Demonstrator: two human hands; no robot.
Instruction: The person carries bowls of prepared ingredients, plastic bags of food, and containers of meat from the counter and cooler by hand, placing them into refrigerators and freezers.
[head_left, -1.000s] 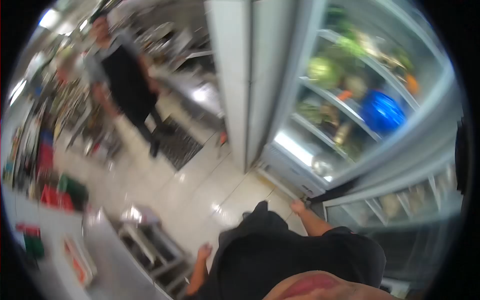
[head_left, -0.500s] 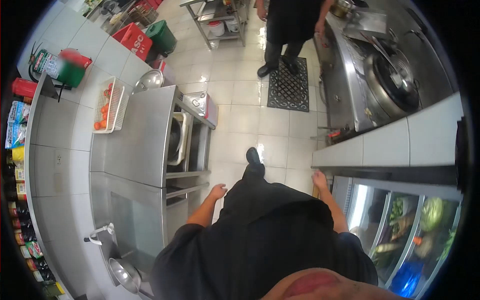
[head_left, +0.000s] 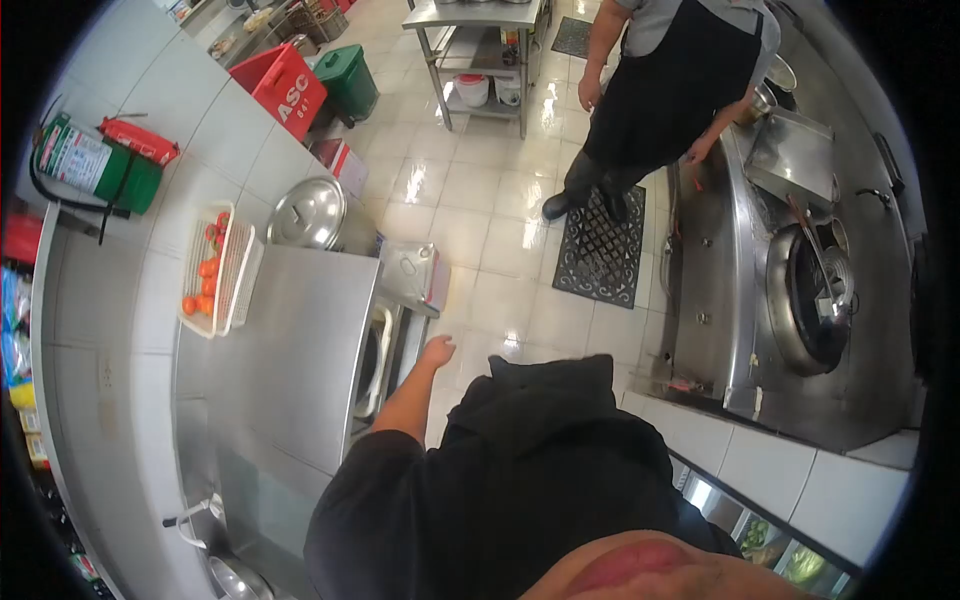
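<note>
My left hand hangs low over the tiled floor, beside the right edge of the steel counter. Its fingers look curled, but they are too small to tell whether anything is in them. A white pan in the shelf under the counter and a square metal tin are the things nearest to it. My right hand is out of sight, hidden behind my black clothing. On the counter's far left corner, a white basket holds several tomatoes.
Another person in a black apron stands on a black mat by the steel cooking range with its wok. A lidded pot, red crate and green bin are ahead; a glass-door fridge is lower right.
My view has swung from the fridge to the aisle and moved forward. The counter and range are nearer, and my right hand has gone out of sight. The other person's arms have shifted.
</note>
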